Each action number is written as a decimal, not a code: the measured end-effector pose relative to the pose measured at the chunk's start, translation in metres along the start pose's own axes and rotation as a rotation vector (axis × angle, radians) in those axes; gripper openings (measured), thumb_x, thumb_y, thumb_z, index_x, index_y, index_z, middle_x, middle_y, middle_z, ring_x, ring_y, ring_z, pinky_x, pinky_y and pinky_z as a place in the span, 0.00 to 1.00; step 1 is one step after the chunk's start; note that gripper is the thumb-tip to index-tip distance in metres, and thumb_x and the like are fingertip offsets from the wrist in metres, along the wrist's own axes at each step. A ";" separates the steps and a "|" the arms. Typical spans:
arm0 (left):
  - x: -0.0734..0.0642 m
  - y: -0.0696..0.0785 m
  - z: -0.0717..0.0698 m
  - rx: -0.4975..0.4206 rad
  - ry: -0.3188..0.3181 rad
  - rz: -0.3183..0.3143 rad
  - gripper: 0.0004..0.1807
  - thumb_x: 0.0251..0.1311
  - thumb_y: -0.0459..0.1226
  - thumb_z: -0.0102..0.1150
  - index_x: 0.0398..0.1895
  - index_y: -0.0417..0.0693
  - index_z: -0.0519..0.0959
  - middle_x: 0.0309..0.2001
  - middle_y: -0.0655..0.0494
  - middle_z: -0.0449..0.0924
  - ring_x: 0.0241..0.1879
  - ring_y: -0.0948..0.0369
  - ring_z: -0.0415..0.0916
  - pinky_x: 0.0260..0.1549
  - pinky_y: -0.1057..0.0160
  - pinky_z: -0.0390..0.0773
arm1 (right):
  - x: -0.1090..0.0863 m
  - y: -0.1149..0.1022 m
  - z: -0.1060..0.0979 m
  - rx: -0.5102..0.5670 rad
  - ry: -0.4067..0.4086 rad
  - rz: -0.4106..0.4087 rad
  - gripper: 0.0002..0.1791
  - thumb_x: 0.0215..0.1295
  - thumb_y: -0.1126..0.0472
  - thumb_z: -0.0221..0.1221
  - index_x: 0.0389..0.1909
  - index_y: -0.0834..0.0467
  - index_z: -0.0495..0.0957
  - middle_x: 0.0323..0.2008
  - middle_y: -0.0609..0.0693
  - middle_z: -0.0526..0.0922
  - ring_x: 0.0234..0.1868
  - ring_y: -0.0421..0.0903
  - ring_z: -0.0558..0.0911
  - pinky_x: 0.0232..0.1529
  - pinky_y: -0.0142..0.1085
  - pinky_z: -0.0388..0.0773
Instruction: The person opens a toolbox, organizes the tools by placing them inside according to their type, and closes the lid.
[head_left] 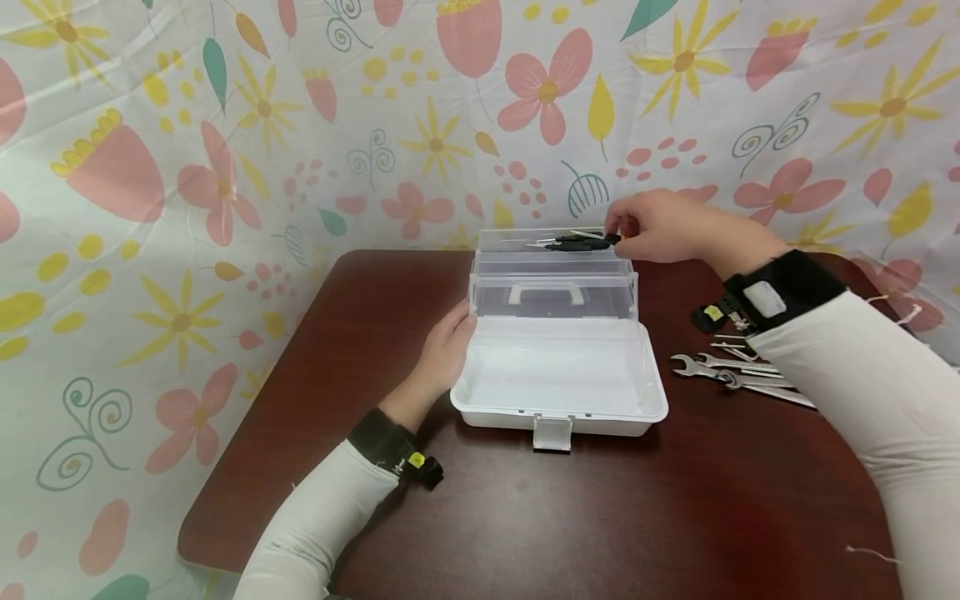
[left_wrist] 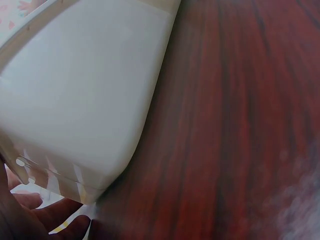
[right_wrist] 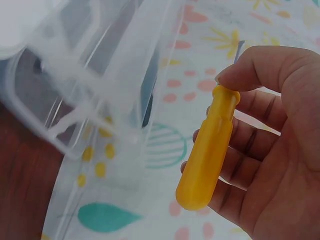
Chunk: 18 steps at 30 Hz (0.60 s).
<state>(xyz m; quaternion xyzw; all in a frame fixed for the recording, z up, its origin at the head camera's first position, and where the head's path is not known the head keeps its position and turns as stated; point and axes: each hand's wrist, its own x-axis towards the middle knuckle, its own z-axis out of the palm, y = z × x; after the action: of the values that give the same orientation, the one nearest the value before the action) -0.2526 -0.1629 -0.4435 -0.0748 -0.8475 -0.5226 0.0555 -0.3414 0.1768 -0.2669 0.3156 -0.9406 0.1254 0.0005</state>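
Observation:
A white toolbox (head_left: pixel 555 375) stands with its clear lid raised and its clear trays (head_left: pixel 510 263) lifted at the back. My left hand (head_left: pixel 450 346) holds the box at its rear left corner; in the left wrist view its fingers (left_wrist: pixel 62 212) bend behind that corner. Over the right end of the top tray, my right hand (head_left: pixel 660 223) grips a screwdriver (right_wrist: pixel 207 150) with a yellow handle, its shaft between thumb and fingers. Several black-handled tools (head_left: pixel 581 242) with thin shafts lie in that tray. The main compartment of the box holds nothing visible.
Several open-end wrenches (head_left: pixel 738 379) lie on the dark red-brown table (head_left: pixel 525 517) to the right, partly under my right forearm. Small metal pieces (head_left: pixel 735 348) lie just behind them. A flower-print cloth (head_left: pixel 300 167) hangs behind the table.

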 end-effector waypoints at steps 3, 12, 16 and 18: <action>0.000 0.001 0.000 0.003 -0.002 0.004 0.31 0.80 0.52 0.39 0.78 0.49 0.65 0.81 0.51 0.60 0.80 0.55 0.56 0.80 0.50 0.57 | 0.010 -0.009 0.000 0.012 -0.024 -0.010 0.10 0.61 0.63 0.60 0.44 0.57 0.82 0.28 0.51 0.77 0.27 0.47 0.72 0.36 0.40 0.71; 0.000 0.001 0.000 0.021 0.004 0.005 0.31 0.79 0.53 0.39 0.78 0.49 0.66 0.80 0.54 0.62 0.80 0.56 0.56 0.80 0.50 0.56 | 0.038 -0.024 0.015 -0.011 -0.073 -0.030 0.10 0.61 0.61 0.60 0.43 0.56 0.82 0.28 0.51 0.75 0.34 0.49 0.74 0.40 0.41 0.72; 0.000 0.002 0.000 0.025 0.006 -0.005 0.31 0.79 0.52 0.39 0.78 0.49 0.66 0.80 0.55 0.62 0.80 0.56 0.57 0.80 0.50 0.57 | 0.048 -0.030 0.025 -0.023 -0.108 -0.039 0.09 0.61 0.61 0.60 0.42 0.54 0.82 0.28 0.50 0.75 0.33 0.49 0.74 0.41 0.41 0.73; 0.000 0.003 0.000 0.027 0.008 -0.008 0.30 0.79 0.52 0.39 0.78 0.49 0.66 0.80 0.54 0.62 0.80 0.56 0.57 0.80 0.50 0.57 | 0.052 -0.033 0.029 -0.024 -0.119 -0.043 0.09 0.62 0.61 0.60 0.42 0.53 0.82 0.28 0.50 0.76 0.33 0.49 0.75 0.40 0.40 0.73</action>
<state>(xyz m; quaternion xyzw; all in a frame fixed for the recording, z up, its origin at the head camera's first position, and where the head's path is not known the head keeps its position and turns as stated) -0.2517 -0.1618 -0.4413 -0.0685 -0.8546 -0.5115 0.0575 -0.3606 0.1134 -0.2833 0.3426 -0.9334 0.0950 -0.0490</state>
